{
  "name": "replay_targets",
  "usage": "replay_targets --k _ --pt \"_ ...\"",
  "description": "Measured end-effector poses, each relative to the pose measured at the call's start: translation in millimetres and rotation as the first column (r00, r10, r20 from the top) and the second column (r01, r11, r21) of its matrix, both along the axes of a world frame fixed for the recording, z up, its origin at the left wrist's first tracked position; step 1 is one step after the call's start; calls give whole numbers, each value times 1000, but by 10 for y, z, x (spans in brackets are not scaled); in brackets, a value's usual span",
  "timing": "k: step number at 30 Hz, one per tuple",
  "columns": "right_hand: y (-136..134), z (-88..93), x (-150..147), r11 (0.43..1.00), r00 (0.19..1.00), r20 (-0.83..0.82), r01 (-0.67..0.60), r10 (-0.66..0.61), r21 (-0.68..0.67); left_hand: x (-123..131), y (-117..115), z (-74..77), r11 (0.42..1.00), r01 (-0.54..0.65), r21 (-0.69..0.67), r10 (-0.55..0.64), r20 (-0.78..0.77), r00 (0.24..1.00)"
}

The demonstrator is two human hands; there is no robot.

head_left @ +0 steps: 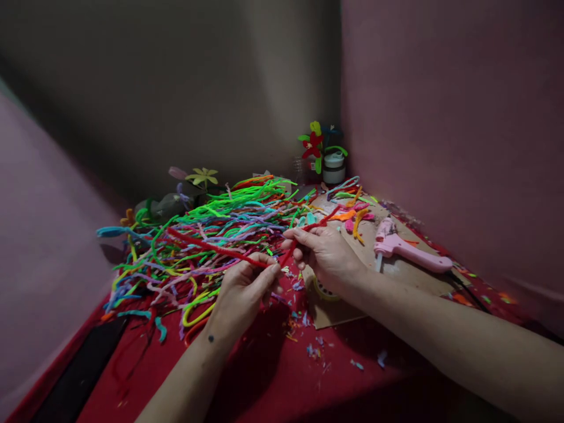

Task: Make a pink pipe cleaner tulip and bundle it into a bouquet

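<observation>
A red pipe cleaner (211, 248) runs through both hands over the front of a heap of pipe cleaners. My left hand (247, 285) pinches it between thumb and fingers, and its long end points up and to the left. Close by on the right, my right hand (328, 255) grips a red stretch that bends and sticks out beyond the fingers; I cannot tell whether it is the same piece. Behind and left of my hands lies the heap of loose pipe cleaners (229, 223) in green, blue, purple, pink and yellow.
A pink glue gun (409, 254) rests on a cardboard sheet (434, 282) at right, beside cut orange and pink pieces (359, 220). Fuzz scraps litter the red cloth (264, 364). At the back stand a lidded jar (333, 169), a red flower (312, 145) and a yellow flower (202, 176).
</observation>
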State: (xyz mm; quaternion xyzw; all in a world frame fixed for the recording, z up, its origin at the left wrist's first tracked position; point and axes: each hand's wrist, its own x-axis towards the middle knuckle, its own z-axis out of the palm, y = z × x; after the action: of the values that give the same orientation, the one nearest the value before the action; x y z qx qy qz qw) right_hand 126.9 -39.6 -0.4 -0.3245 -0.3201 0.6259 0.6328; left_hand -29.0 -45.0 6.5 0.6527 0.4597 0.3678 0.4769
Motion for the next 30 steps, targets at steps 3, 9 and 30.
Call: replay_targets --k 3,9,30 --pt "-4 -7 0 999 998 -33 -54 54 -4 6 -9 53 1000 5 4 -5 -11 1000" --pt "-13 -14 -12 996 995 -52 -81 82 22 -25 7 72 996 19 90 -17 -20 1000" --pt "14 -21 7 1000 998 -56 -2 4 31 -80 87 5 978 56 -203 23 367 930"
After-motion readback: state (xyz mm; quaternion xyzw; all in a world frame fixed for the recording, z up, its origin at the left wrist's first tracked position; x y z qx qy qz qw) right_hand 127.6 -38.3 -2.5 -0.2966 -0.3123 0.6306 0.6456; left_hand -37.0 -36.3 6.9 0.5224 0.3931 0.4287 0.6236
